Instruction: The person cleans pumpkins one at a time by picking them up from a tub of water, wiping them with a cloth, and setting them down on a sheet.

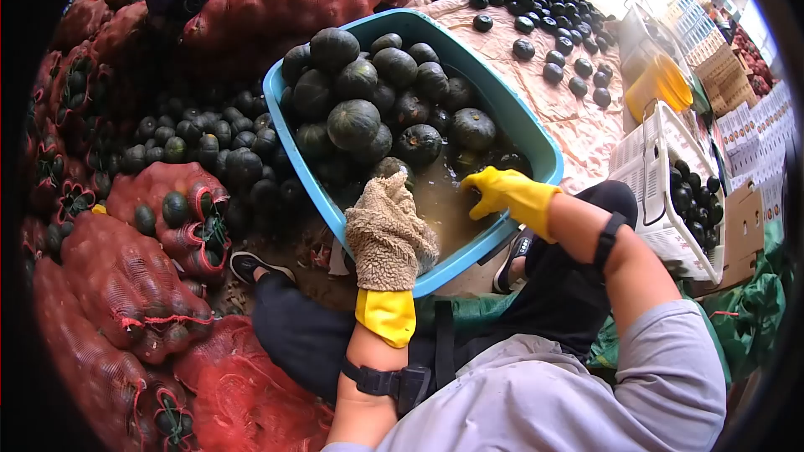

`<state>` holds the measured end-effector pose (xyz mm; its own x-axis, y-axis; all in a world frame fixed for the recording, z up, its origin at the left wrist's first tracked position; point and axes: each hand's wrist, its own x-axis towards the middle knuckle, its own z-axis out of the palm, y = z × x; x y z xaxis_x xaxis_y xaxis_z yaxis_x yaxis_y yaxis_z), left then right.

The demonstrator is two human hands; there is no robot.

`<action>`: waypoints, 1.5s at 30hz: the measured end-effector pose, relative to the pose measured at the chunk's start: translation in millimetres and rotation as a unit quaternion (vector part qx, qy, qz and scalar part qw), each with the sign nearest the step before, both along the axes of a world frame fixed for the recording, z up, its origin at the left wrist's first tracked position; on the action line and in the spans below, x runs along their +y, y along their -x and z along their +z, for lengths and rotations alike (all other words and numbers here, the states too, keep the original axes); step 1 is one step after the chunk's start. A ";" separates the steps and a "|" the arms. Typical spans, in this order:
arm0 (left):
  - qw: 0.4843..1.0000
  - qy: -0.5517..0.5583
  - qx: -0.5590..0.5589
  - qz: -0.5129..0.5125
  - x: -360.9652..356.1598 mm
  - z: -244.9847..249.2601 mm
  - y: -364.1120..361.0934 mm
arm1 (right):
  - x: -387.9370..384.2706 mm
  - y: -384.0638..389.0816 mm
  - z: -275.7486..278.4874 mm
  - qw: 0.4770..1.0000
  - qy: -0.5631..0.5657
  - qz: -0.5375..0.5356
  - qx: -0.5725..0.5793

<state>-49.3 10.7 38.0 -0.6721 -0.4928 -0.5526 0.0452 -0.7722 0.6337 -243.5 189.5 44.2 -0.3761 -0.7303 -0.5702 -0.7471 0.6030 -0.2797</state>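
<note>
Tub [519, 130] blue, centre, filled with dark squashes [368, 100] in murky water [444, 209] | left hand [385, 243] in fuzzy mitt [394, 201] over near rim, grip hidden, cannot tell | right hand [502, 192] yellow-gloved, fingers curled down into water, near right, hold unclear | red mesh sacks [126, 276] left

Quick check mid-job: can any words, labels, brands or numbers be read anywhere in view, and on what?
None can be read.
Stacked white cartons at the right edge: red print, too small and blurred to read.
Blue tub, white crate, red mesh sacks: no text visible.
</note>
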 end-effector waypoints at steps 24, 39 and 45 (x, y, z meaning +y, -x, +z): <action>0.909 0.397 0.072 -0.102 5.5 -29.8 -20.1 | -58.7 -46.6 -19.2 0.981 0.061 -0.163 -0.082; 0.619 0.767 -0.142 -0.090 54.6 65.8 -40.1 | -41.2 -108.6 33.8 0.857 0.452 -0.216 -0.121; 0.603 0.789 -0.083 -0.083 39.1 61.0 -34.8 | -28.0 -131.8 22.5 0.834 0.462 -0.250 -0.170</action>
